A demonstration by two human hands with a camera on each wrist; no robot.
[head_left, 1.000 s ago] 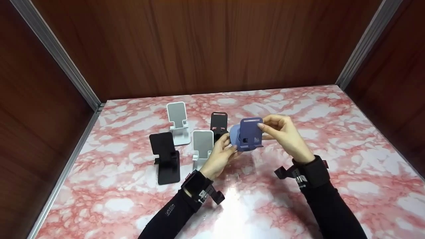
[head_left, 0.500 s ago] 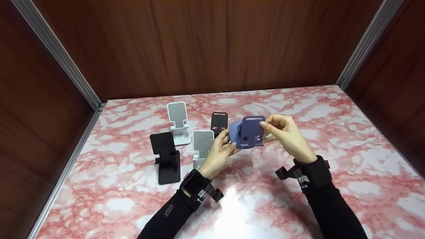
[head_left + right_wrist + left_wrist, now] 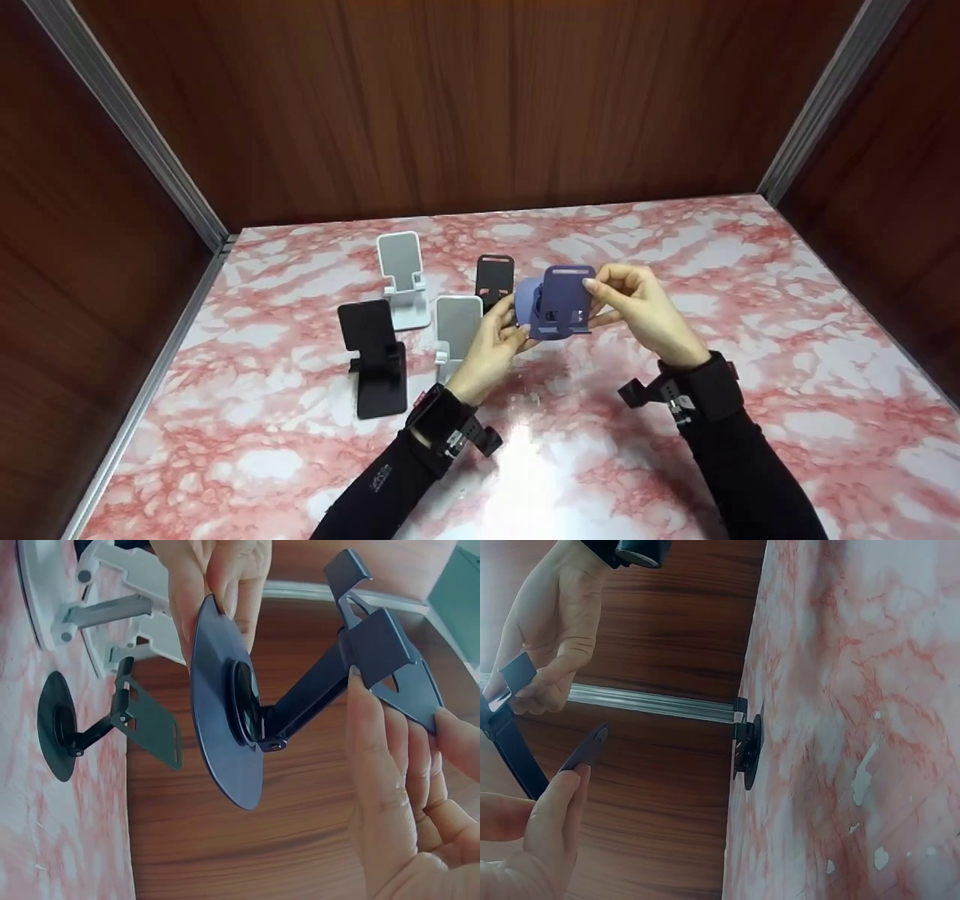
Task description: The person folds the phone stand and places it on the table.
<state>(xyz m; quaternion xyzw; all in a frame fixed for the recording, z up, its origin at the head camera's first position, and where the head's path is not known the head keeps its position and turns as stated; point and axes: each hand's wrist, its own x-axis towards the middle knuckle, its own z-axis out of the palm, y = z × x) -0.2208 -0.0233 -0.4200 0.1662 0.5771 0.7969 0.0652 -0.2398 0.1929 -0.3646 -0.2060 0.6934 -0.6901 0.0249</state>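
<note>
the hinged purple phone stand (image 3: 568,289) is raised above the marbled tabletop (image 3: 825,360), right of the small black round-based phone stand (image 3: 495,276). my left hand (image 3: 489,351), thumb and fingers nearly together, pinches its disc base (image 3: 214,712); my right hand (image 3: 649,315) likewise pinches its cradle's edge. left of the small black round-based phone stand: a far white phone stand (image 3: 400,262), a near white phone stand (image 3: 459,326), a larger black phone stand (image 3: 381,386).

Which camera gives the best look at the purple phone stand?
The right wrist view: it shows the purple phone stand large and side-on, with its round base and stem exposed. The head view shows it smaller, its holder plate covering part of the base. The left wrist view cuts it off at the left edge.
</note>
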